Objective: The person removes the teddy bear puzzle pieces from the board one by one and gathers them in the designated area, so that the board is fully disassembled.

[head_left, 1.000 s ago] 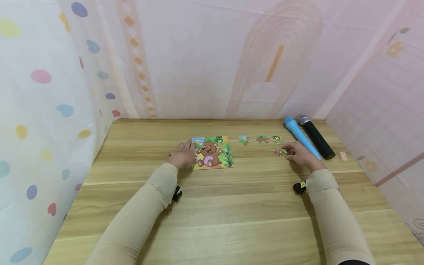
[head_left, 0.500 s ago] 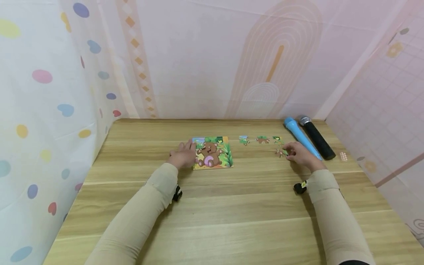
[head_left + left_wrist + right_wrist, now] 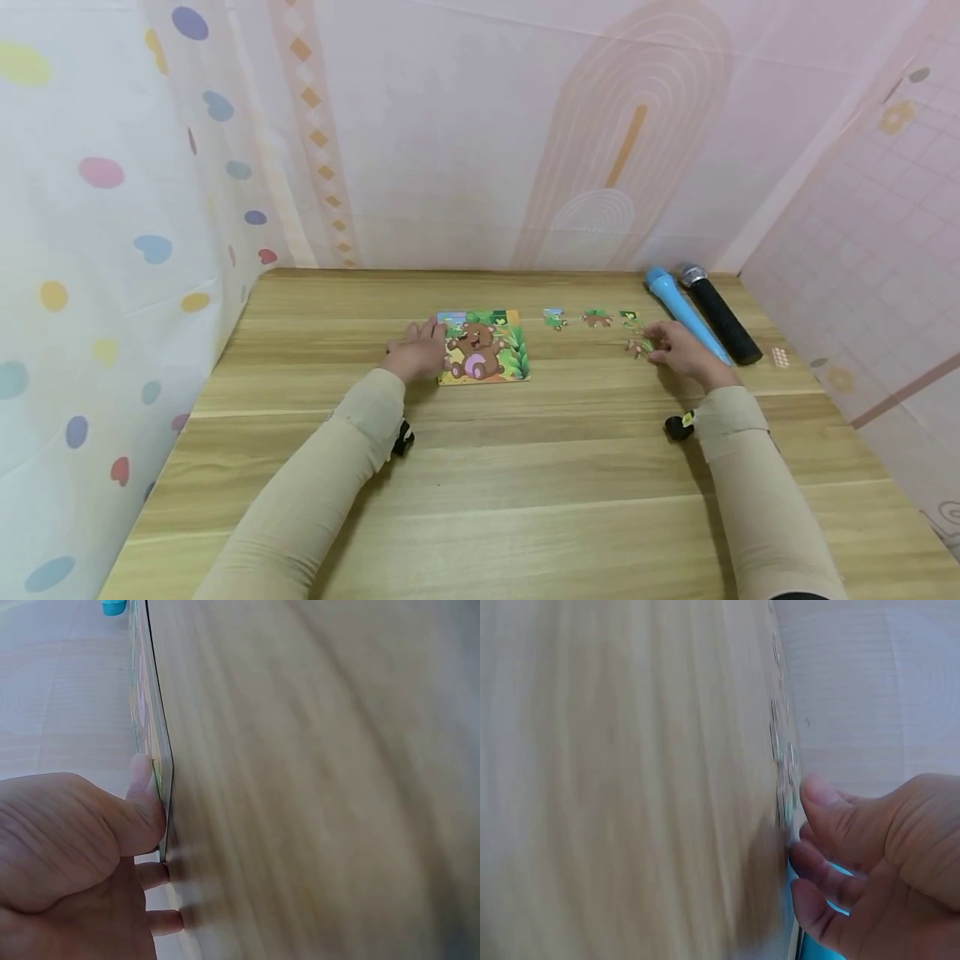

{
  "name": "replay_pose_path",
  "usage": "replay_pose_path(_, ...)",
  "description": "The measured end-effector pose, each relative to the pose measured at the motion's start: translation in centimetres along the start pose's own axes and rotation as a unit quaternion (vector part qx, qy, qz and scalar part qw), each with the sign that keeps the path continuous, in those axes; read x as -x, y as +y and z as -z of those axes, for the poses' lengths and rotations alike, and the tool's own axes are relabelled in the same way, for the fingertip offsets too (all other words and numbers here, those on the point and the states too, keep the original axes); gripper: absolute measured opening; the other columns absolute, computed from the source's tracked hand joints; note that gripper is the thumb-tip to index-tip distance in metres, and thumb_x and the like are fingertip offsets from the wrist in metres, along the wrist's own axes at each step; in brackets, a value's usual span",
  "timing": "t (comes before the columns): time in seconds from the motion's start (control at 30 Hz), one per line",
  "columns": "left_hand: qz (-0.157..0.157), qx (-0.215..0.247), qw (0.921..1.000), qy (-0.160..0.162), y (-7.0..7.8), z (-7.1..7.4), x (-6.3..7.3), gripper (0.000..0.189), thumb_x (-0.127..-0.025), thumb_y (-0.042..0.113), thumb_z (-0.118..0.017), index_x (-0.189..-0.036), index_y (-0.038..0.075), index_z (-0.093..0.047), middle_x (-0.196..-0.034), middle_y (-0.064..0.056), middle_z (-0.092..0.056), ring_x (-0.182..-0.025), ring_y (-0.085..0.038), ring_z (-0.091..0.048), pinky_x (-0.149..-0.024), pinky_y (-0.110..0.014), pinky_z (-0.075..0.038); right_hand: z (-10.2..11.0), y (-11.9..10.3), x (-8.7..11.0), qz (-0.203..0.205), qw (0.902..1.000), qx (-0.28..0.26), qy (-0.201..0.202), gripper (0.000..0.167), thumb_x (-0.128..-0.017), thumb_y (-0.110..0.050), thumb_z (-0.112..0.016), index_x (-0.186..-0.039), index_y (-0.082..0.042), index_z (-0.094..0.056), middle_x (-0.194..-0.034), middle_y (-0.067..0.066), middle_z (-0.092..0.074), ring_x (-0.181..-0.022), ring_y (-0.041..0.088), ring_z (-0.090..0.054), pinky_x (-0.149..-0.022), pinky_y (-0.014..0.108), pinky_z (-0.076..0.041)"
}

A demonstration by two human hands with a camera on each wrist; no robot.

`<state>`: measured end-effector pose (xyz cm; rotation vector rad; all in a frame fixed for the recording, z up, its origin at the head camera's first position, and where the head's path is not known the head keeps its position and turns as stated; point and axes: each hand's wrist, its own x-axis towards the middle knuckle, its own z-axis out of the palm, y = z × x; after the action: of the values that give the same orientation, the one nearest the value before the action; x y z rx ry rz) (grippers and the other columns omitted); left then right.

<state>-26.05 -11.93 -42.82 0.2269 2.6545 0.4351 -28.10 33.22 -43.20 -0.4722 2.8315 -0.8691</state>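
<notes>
In the head view a bear picture puzzle (image 3: 482, 348) lies flat on the wooden table (image 3: 510, 483). My left hand (image 3: 417, 350) rests at its left edge, fingers over the upper left side. The left wrist view shows the thumb (image 3: 142, 795) pressed on the puzzle's rim and two fingertips down at the table beside it. To the right, my right hand (image 3: 678, 350) reaches to a small cluster of loose puzzle pieces (image 3: 636, 347). Its thumb (image 3: 821, 796) and fingers are loosely bent with a gap between them, fingertips right at the pieces.
Two more loose pieces, one blue-green (image 3: 554, 317) and one brown (image 3: 597, 318), lie between the puzzle and my right hand. A blue microphone (image 3: 686, 312) and a black microphone (image 3: 722, 317) lie behind that hand. A small dotted sheet (image 3: 780, 357) sits farther right.
</notes>
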Motion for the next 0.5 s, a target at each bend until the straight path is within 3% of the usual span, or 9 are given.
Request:
replay_pose_path(0.13,-0.006,-0.005,1.0000,0.002,-0.1,-0.1,-0.1,0.072,-0.107,0.026,-0.051,-0.163,0.008,-0.010,-0.170,-0.014,0.007,-0.153,-0.043,0.001,-0.109,-0.077,-0.016,-0.3,-1.3,-0.4,-0.013,0.9996,0.017,0.016,0.042,-0.095,0.009,-0.061,-0.133,0.021,-0.047,-0.134,0.042,-0.047,-0.124,0.057,-0.047,-0.103,0.062,-0.042)
replay_pose_path(0.27,-0.003,-0.010,0.9999,-0.003,-0.2,-0.3,-0.5,0.075,-0.106,0.027,-0.053,-0.164,0.009,-0.009,-0.170,-0.013,0.009,-0.153,-0.043,0.002,-0.108,-0.078,-0.016,-0.9,-3.0,-1.4,-0.022,0.9990,0.030,0.026,0.045,-0.098,0.003,-0.062,-0.139,0.015,-0.046,-0.138,0.038,-0.045,-0.126,0.053,-0.047,-0.103,0.060,-0.042)
replay_pose_path(0.5,-0.002,-0.007,1.0000,0.000,-0.2,-0.1,-0.3,0.075,-0.106,0.027,-0.053,-0.163,0.007,-0.008,-0.170,-0.014,0.008,-0.153,-0.043,0.002,-0.109,-0.078,-0.016,-2.7,-6.7,-3.8,0.004,0.9998,-0.017,0.008,0.045,-0.099,0.002,-0.060,-0.140,0.013,-0.046,-0.137,0.033,-0.049,-0.121,0.048,-0.053,-0.099,0.056,-0.047)
